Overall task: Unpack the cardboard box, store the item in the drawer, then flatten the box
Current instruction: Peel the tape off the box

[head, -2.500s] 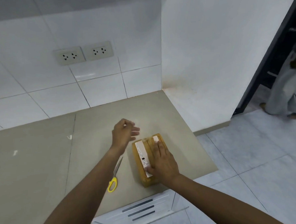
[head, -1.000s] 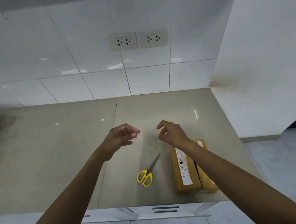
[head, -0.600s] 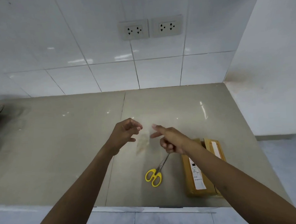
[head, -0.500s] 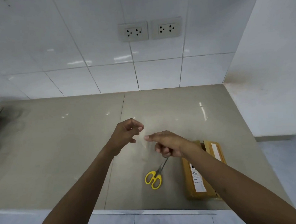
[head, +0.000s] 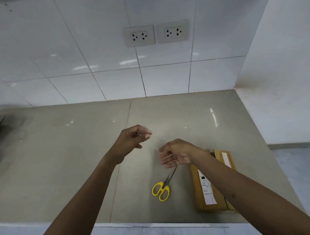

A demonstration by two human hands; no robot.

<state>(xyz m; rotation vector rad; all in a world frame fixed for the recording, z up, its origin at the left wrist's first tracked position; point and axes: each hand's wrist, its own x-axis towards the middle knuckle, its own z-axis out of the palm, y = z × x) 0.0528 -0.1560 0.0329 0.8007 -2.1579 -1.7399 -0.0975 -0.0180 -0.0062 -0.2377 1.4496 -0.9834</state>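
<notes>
Progress is basically nil: flat brown cardboard box [head: 210, 184] with white label sits closed, just right of loosely spread, empty right hand [head: 176, 155]. Left hand [head: 132, 139] curled, maybe pinching clear tape, can't tell. Yellow-handled scissors [head: 162, 187] lie below the fingertips.

Yellow-handled scissors [head: 162, 186] flat on countertop [head: 63, 158]; two wall sockets [head: 156, 34] above

The desk [head: 81, 157] is smooth beige stone with a soft gloss. The wall tiles [head: 75, 49] at 12 o'clock are white and glossy. The scissors [head: 162, 187] have yellow plastic handles and metal blades. The box [head: 211, 195] is matt brown cardboard with a white paper label [head: 207, 190].
</notes>
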